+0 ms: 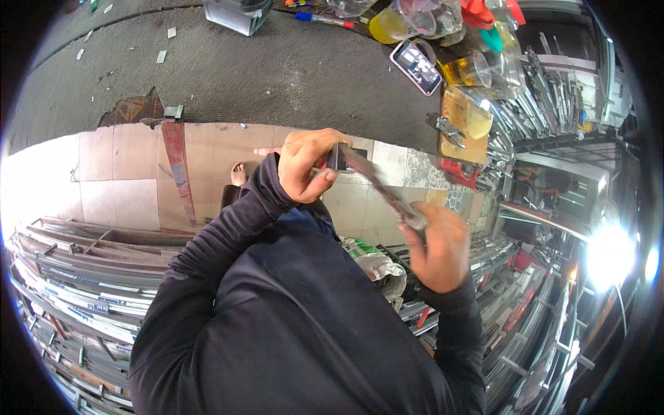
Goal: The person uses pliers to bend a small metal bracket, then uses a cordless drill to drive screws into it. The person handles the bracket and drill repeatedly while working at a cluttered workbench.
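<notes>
Phone (pixel 416 67) on workbench (pixel 290 76), pliers (pixel 451 132) on board (pixel 454 104), left grip (pixel 303 166) clasping dark piece (pixel 337 157), right grip (pixel 440 249) clasping blurred tool (pixel 379 184)

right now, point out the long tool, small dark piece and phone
Long tool (pixel 384 189): head view, middle of its blurred shaft
Small dark piece (pixel 338 158): head view, its dark face
Phone (pixel 416 67): head view, lit screen

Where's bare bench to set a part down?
Middle of the dark mat: between the torn hole at left and the phone at right, this side of the grey container. Upper left has scattered pale chips. Crowded: right end, with plastic cups and a wooden board holding pliers. Gap between left hand and right hand is taken by a blurred tool.
</notes>
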A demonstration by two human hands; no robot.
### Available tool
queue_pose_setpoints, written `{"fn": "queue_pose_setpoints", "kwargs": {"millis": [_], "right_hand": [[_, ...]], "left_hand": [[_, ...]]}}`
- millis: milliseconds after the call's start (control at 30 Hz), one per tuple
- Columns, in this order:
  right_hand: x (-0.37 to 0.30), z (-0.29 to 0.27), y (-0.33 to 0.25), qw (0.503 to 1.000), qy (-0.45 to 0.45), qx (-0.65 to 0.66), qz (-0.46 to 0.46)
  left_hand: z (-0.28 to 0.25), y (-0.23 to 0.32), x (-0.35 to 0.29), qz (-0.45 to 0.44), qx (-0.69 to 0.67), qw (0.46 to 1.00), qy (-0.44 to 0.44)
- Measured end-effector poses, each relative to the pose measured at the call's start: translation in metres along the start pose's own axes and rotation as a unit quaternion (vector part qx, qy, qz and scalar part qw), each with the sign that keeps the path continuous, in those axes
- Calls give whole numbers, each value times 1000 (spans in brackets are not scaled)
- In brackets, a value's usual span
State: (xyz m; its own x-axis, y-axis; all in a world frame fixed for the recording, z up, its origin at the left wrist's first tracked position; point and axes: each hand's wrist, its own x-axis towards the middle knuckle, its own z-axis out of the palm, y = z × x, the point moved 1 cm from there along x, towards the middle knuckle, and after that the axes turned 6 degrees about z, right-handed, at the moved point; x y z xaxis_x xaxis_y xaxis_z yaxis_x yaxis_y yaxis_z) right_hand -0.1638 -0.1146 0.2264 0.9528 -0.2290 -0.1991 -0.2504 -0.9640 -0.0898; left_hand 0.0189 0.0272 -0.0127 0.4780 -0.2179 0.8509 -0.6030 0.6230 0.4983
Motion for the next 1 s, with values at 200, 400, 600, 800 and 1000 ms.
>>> {"fn": "queue_pose_setpoints", "kwargs": {"millis": [200, 400, 600, 800, 1000], "right_hand": [[-1, -8, 3, 968, 127, 188, -104], [-5, -11, 0, 927, 166, 332, -51], [0, -14, 0, 989, 84, 111, -54], [-2, -12, -2, 999, -7, 14, -34], [-8, -12, -8, 943, 177, 272, -69]], "left_hand": [[-1, 2, 3, 20, 7, 1000, 9], [-5, 5, 1, 6, 17, 1000, -1], [-1, 8, -3, -8, 27, 1000, -4], [-6, 5, 3, 4, 20, 1000, -10], [-2, 11, 2, -23, 9, 1000, -3]]}}
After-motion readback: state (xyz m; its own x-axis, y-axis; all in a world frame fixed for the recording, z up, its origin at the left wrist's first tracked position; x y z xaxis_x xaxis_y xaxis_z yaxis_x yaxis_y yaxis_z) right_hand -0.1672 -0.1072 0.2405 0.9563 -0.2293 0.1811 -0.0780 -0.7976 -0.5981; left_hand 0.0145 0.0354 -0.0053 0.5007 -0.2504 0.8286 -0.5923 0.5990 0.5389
